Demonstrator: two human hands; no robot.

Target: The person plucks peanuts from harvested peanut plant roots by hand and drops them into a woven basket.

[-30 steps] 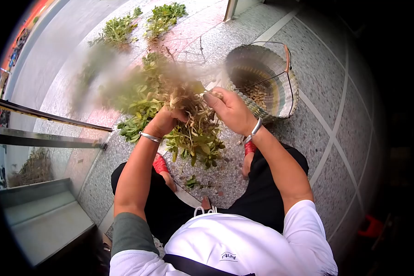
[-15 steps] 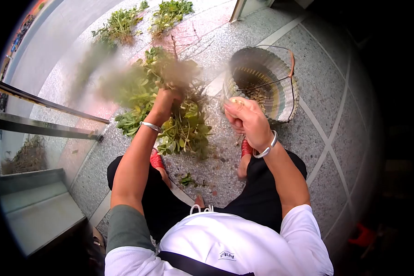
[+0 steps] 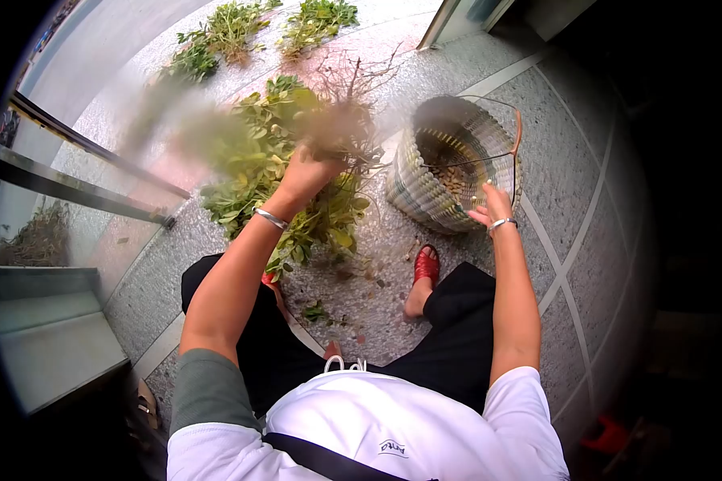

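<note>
My left hand (image 3: 309, 175) is wrapped round a bunch of leafy plants (image 3: 253, 172) with tangled roots, partly smeared by a blurry patch. The leaves hang below and beside that hand, over the speckled floor. Over the near right rim of a woven basket (image 3: 425, 188) is my right hand (image 3: 493, 206), its fingers apart. Small pale pods (image 3: 455, 178) lie inside the basket. One or two pale bits show at the fingertips of my right hand, too small to tell whether they are held.
More leafy bunches (image 3: 317, 22) lie on the floor at the top. The basket's handle (image 3: 517, 132) leans to the right. A metal-framed glass panel (image 3: 80, 200) stands at the left. Loose leaves (image 3: 317, 313) lie between my feet, and a red sandal (image 3: 427, 264) is below the basket.
My right hand has moved from the roots rightward to the basket rim, and its fingers have spread. My left hand still grips the plants, and the view has shifted slightly.
</note>
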